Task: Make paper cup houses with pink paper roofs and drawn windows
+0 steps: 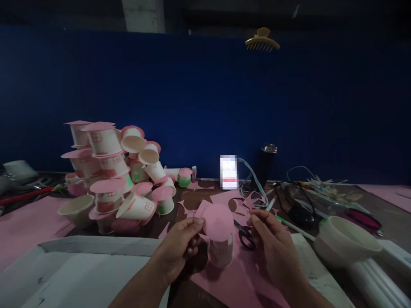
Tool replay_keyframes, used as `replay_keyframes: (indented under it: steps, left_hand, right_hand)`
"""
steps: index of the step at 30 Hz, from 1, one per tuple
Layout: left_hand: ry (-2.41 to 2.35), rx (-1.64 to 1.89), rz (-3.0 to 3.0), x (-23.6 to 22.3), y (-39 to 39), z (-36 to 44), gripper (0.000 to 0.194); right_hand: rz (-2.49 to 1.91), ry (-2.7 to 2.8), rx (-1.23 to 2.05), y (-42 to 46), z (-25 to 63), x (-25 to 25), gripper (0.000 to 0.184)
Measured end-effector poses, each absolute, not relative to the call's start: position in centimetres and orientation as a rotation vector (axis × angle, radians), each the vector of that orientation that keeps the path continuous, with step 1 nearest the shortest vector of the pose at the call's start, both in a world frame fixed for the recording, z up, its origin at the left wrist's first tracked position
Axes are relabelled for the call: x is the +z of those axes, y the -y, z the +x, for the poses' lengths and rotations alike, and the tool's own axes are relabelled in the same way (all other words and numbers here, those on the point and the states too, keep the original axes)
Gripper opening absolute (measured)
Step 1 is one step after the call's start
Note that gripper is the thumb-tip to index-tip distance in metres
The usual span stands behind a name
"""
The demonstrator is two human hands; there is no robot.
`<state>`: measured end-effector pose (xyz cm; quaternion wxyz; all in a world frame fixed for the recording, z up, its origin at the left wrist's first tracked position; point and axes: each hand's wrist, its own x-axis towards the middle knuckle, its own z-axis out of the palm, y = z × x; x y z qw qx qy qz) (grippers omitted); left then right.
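In front of me a white paper cup (221,253) with faint reddish drawing stands upside down on pink paper. A round pink paper disc (219,221) covers its top, tilted toward me. My left hand (180,244) is closed, thumb and forefinger pinched at the disc's left edge. To the right of the cup, apart from it, my right hand (272,239) has thumb and fingertips pressed together; whatever they pinch is too small to make out. Black-handled scissors (246,237) lie between the cup and my right hand, their blades partly hidden by the disc.
Stacked paper cups with pink discs (107,143) rise at the left. A white tray (99,246) lies front left. Pink paper scraps (244,205), a lit phone (229,172) and a dark bottle (266,164) are behind. Nested cups (346,239) lie at right.
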<state>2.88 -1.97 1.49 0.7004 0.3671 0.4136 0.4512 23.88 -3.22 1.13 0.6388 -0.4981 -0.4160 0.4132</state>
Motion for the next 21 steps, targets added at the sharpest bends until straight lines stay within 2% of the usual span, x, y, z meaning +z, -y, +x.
replay_keyframes:
  steps: [12,21]
  left_hand:
    - [-0.982,0.886,0.836,0.6,2.1,3.9,0.044]
    - [-1.047,0.875,1.044,1.0,2.3,3.7,0.046]
  right_hand:
    - [-1.225,1.061,0.992,3.1,23.8,0.5,0.017]
    - [-1.206,1.026,1.173,3.3,23.2,1.0,0.036]
